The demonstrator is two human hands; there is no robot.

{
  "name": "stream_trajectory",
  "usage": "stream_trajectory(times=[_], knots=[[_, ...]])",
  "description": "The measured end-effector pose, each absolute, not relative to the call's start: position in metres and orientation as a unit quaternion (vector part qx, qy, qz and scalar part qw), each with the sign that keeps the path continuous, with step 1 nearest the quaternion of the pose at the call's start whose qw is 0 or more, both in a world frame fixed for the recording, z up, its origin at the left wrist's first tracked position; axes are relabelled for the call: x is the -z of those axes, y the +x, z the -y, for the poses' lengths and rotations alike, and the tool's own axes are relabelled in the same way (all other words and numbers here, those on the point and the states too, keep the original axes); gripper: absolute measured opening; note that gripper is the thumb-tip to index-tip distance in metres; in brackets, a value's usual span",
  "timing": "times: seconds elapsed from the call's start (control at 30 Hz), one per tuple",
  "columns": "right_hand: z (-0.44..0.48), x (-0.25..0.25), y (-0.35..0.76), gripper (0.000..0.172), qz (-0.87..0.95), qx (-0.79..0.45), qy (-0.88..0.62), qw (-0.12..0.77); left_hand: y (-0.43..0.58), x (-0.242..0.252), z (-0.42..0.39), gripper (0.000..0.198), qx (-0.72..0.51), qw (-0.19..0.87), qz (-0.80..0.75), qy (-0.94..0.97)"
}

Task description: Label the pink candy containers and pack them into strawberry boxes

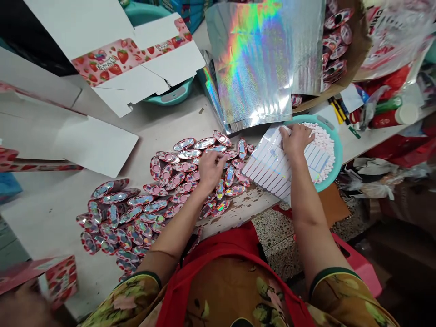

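My left hand [211, 170] is over the middle of a tight cluster of small upright pouches [184, 165]. Its fingers are curled together, and anything between them is too small to make out. Red-rimmed and silvery inside, many pouches stand with their tops gaping, and pink pieces show in several. On the right, my right hand [297, 140] lies with fingers apart at the edge of small pale pink candies [323, 141] in a turquoise basin [337, 156]. Beneath that hand, a white sheet with ruled strips [269, 159] slants across the basin's near rim.
Holographic foil bags [255, 68] lie behind the pouches. A carton of filled pouches [337, 41] stands back right, beside cutters [339, 111]. Strawberry-printed boxes [116, 61] occupy the left. Another person's blurred hand [25, 306] is by a strawberry box [59, 281] at lower left.
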State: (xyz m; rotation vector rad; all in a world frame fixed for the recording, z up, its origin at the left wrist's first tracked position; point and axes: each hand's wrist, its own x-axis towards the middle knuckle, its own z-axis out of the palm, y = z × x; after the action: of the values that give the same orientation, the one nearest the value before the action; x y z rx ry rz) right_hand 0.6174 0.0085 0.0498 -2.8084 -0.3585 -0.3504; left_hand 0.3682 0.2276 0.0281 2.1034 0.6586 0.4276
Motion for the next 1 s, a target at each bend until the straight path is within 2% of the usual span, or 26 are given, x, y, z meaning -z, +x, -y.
stream_trajectory(times=[0.13, 0.27, 0.53, 0.7, 0.83, 1.0], knots=[[-0.011, -0.052, 0.620, 0.029, 0.221, 0.063, -0.952, 0.201, 0.427, -0.031, -0.196, 0.017, -0.194, 0.448, -0.121, 0.865], [-0.017, -0.069, 0.608, 0.023, 0.288, -0.006, -0.926, 0.243, 0.482, -0.031, -0.184, 0.030, -0.210, 0.412, -0.042, 0.886], [-0.028, -0.070, 0.599, 0.019, 0.304, -0.071, -0.912, 0.265, 0.493, -0.029, -0.182, 0.033, -0.174, 0.332, -0.010, 0.927], [-0.029, -0.069, 0.600, 0.019, 0.306, -0.070, -0.914, 0.257, 0.479, -0.026, -0.182, 0.028, -0.163, 0.342, -0.007, 0.925], [-0.032, -0.073, 0.597, 0.021, 0.326, -0.076, -0.907, 0.257, 0.482, -0.023, -0.182, 0.033, -0.174, 0.345, -0.038, 0.922], [-0.033, -0.072, 0.595, 0.021, 0.325, -0.081, -0.904, 0.266, 0.477, -0.024, -0.185, 0.029, -0.171, 0.362, -0.025, 0.916]])
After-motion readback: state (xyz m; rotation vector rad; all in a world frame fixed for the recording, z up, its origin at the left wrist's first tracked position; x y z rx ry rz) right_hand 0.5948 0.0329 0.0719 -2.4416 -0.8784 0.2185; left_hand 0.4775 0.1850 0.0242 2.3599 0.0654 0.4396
